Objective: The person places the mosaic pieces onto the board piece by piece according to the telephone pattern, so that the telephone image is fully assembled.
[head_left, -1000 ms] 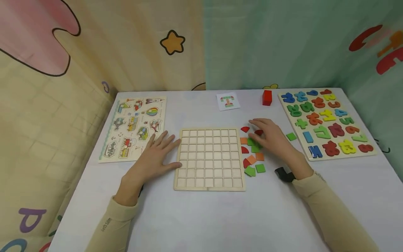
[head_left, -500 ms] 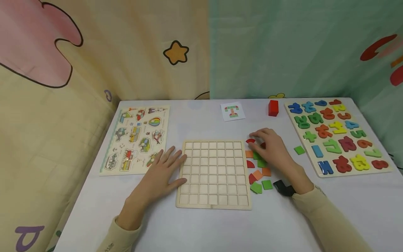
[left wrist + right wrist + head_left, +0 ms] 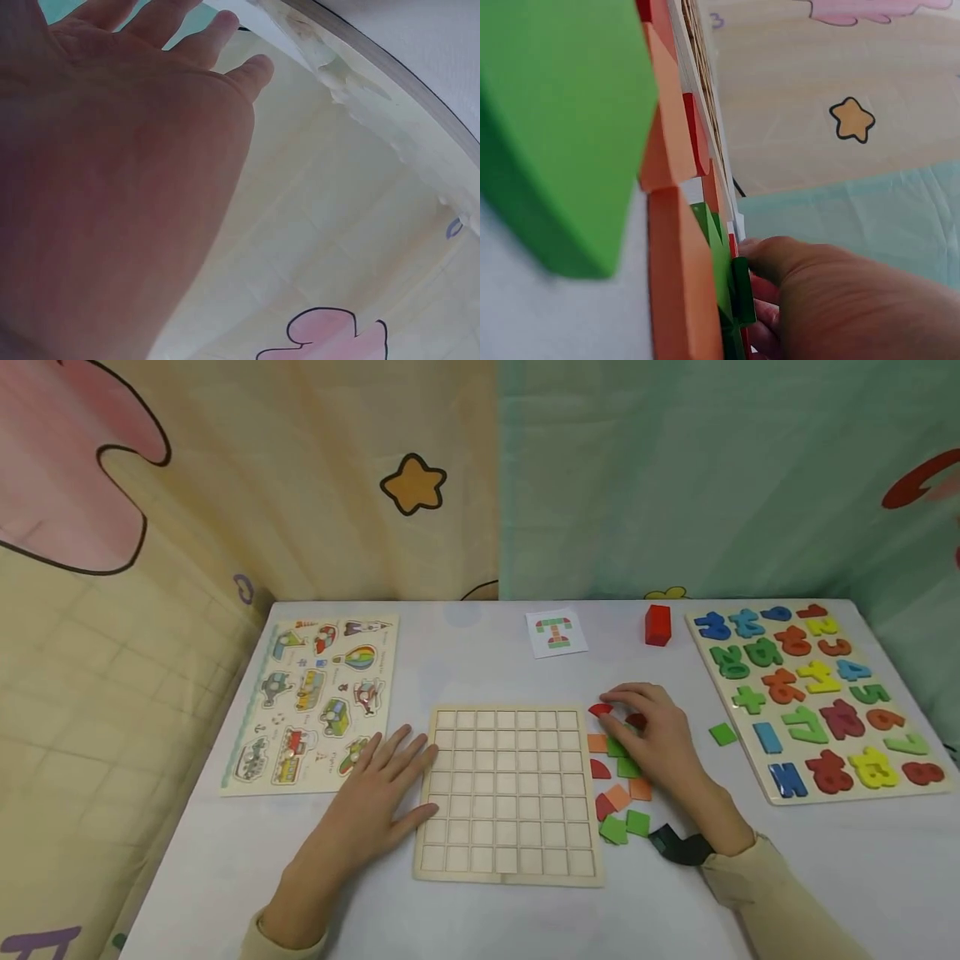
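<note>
In the head view a pale wooden grid board (image 3: 510, 878) lies on the white table. My left hand (image 3: 378, 797) rests flat with spread fingers, its fingertips and thumb at the board's left edge. Beyond the right edge, my right hand (image 3: 660, 735) pinches a red quarter-circle piece (image 3: 600, 710) between thumb and index finger. A darker red piece (image 3: 636, 720) shows partly under that hand. Beside the board lie green squares (image 3: 638, 823), orange squares (image 3: 597, 743) and more red quarter-circles (image 3: 600, 769). The right wrist view shows the hand (image 3: 817, 300) beyond a near green piece (image 3: 570, 127).
A picture puzzle board (image 3: 311, 710) lies at the left, partly under my left fingers. On the right is a number puzzle board (image 3: 825, 781) with a lone green square (image 3: 723, 734) beside it. A pattern card (image 3: 557, 633) and a red block (image 3: 657, 625) sit at the back.
The head view has tilted and shifted, so everything sits lower in it. My right thumb and index finger have closed in on the red quarter-circle. My left hand stays at the board's edge.
</note>
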`<action>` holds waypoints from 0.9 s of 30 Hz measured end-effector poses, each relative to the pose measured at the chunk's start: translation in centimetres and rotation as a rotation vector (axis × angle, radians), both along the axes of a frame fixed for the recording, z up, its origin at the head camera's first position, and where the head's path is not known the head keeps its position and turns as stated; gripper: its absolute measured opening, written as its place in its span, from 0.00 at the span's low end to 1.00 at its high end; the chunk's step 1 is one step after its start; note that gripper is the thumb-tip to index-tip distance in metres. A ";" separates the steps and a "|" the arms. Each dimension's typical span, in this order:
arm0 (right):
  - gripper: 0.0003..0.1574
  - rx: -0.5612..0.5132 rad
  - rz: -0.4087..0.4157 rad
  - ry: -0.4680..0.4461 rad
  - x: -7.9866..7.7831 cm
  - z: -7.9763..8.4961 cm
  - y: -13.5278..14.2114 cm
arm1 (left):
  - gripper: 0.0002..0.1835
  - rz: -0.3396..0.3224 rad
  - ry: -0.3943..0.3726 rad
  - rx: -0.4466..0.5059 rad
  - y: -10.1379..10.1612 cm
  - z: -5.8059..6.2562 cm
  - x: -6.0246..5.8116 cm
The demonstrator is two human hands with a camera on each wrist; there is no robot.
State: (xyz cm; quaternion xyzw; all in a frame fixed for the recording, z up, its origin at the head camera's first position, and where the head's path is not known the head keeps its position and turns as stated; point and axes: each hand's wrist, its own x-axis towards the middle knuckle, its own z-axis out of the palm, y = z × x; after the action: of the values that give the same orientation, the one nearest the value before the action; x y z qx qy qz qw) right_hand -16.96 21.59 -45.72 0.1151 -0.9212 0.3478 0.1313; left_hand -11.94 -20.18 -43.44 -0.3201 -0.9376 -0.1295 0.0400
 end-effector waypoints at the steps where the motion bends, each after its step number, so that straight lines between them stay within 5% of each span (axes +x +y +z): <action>1: 0.18 0.002 0.000 0.001 0.1 0.1 -0.1 | 0.41 0.001 0.001 0.004 -0.1 0.1 0.1; 13: 0.17 0.006 -0.042 -0.043 0.2 0.5 -0.2 | 0.39 0.008 -0.033 0.006 0.0 0.2 0.0; 27: 0.12 -0.261 -0.106 -0.047 0.5 0.3 0.3 | 0.39 0.022 -0.059 0.002 0.0 0.2 0.1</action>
State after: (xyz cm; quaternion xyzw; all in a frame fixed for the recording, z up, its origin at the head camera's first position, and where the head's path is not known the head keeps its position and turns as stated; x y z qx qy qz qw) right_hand -16.48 21.92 -45.43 0.0402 -0.8757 0.4598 0.1418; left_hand -11.85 -20.14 -43.28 -0.3059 -0.9417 -0.1395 0.0142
